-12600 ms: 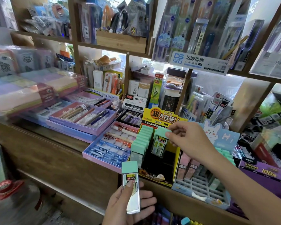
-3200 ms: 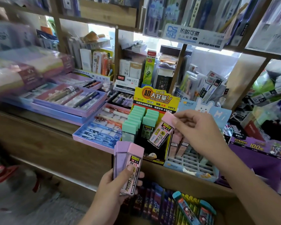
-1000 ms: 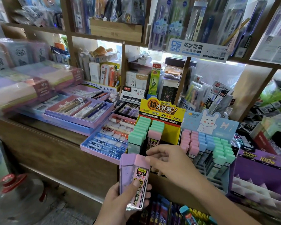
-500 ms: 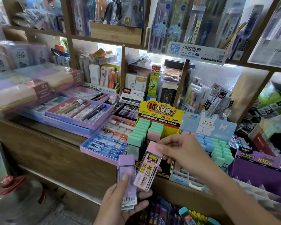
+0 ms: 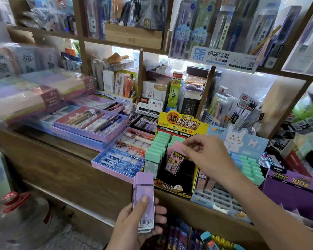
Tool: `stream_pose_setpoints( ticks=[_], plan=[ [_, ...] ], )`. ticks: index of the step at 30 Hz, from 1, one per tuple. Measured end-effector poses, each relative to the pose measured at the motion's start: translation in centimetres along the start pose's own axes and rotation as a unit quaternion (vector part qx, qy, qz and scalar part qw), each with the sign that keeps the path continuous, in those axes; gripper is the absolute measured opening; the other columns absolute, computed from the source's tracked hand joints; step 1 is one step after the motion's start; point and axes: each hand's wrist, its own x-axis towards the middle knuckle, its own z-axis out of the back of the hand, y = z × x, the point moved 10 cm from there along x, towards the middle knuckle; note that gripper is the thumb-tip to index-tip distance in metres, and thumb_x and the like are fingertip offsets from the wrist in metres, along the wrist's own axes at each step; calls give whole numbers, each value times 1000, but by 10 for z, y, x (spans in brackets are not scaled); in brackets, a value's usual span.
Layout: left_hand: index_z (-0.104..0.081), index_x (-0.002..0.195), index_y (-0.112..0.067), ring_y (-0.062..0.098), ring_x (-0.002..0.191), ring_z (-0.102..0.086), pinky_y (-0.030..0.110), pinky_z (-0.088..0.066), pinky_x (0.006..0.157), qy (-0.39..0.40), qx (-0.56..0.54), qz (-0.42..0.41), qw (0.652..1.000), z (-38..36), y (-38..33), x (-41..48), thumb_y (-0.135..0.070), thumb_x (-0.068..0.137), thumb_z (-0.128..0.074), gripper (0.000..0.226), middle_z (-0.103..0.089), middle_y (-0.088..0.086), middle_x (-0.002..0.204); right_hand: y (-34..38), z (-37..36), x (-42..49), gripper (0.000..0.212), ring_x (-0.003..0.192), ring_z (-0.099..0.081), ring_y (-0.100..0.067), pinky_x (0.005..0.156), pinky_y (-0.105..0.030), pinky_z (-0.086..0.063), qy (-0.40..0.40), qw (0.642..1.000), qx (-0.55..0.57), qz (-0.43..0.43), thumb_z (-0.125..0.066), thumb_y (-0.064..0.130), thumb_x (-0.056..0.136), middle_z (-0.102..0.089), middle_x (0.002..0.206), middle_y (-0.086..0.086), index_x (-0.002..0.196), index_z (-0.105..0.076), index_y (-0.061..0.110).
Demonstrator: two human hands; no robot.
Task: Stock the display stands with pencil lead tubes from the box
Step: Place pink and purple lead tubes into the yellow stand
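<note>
In right hand (image 5: pixel 204 156), pink-capped lead tube (image 5: pixel 175 160)

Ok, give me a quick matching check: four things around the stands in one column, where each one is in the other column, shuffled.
Things
1. pink-capped lead tube
2. purple-capped lead tube
3. green-capped lead tubes
4. bunny display stand

Places
A. standing in rows in the yellow display stand
B. gripped in the left hand
C. on the shelf next to the yellow display stand, to its right in view
D. pinched by the right hand at the yellow display stand

Pairs: 1-D, 2-B, 3-A, 4-C
</note>
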Motion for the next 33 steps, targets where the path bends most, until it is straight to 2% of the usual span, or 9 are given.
stream_pose_setpoints(
  ticks=[7, 10, 16, 22, 27, 29, 33],
  plan=[
    [-79, 93, 2, 34, 65, -72, 36, -58, 52, 2, -4, 6, 1000, 0, 0, 0, -34, 76, -71, 41, -72, 35, 99, -2, -12, -1, 6, 71, -63, 1, 65, -12, -49, 15, 999, -38, 17, -77, 20, 89, -68, 77, 16, 90, -78, 26],
    [-79, 92, 2, 33, 63, -72, 36, -58, 51, 4, 0, 1, 1000, -1, -1, 1, -33, 77, -70, 40, -72, 35, 97, 2, -14, -1, 4, 72, -62, 0, 66, -13, -50, 26, 999, -38, 22, -78, 22, 88, -69, 78, 16, 91, -79, 25],
    [-79, 88, 6, 34, 58, -70, 36, -58, 47, 1, -1, -8, 1000, -4, -4, -1, -28, 77, -69, 37, -71, 37, 93, 9, -19, -5, 8, 74, -68, -5, 74, -25, -57, 50, 998, -9, 23, -78, 25, 88, -71, 80, 16, 95, -81, 22],
    [-79, 89, 4, 34, 59, -71, 36, -57, 48, -2, -5, -5, 1000, -4, -5, -3, -29, 77, -69, 37, -72, 36, 93, 13, -22, -4, 11, 70, -66, 1, 73, -21, -56, 56, 998, -11, 29, -78, 27, 87, -69, 76, 20, 97, -81, 23],
    [-79, 88, 4, 34, 59, -70, 36, -58, 48, -5, -5, -5, 1000, -4, -5, -3, -29, 76, -70, 36, -72, 36, 92, 13, -26, -3, 19, 70, -68, -1, 70, -20, -57, 54, 998, -7, 26, -76, 44, 82, -70, 74, 23, 93, -81, 29],
    [-78, 89, 5, 34, 59, -70, 36, -58, 48, -7, -6, -5, 1000, -3, -5, -4, -29, 77, -70, 37, -72, 36, 93, 8, -28, -2, 17, 72, -67, 1, 71, -18, -55, 54, 998, -20, 24, -76, 41, 85, -69, 77, 24, 97, -80, 29],
    [-78, 91, 5, 34, 61, -71, 36, -58, 49, -10, -8, -1, 1000, -2, -4, -4, -30, 78, -70, 38, -71, 36, 96, 1, -33, -1, 12, 78, -61, 3, 73, -17, -50, 62, 995, -74, 36, -72, 22, 93, -67, 86, 19, 103, -78, 24]
  ],
)
